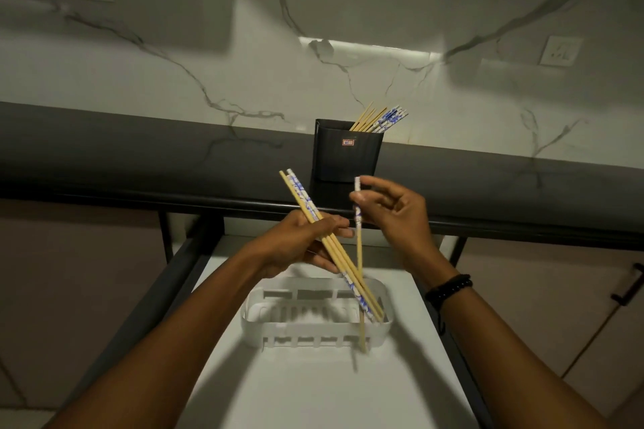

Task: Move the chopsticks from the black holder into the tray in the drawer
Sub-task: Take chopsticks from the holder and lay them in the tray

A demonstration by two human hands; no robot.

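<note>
A black holder [346, 155] stands on the dark counter with several bamboo chopsticks [380, 119] sticking out of its right side. My left hand [299, 242] grips a slanted bundle of chopsticks [339, 254], whose lower ends reach into the right end of the white slotted tray [278, 327]. My right hand [393, 212] pinches the blue-patterned top of a single chopstick [359, 247], which hangs nearly upright with its tip at the tray's front right wall. The tray lies in the open drawer.
The drawer's white floor [313, 387] extends toward me, with dark rails on both sides. The counter edge [139, 197] runs across above the drawer. A cabinet door with a black handle [627, 286] is at the right. A marble wall with switch plates stands behind.
</note>
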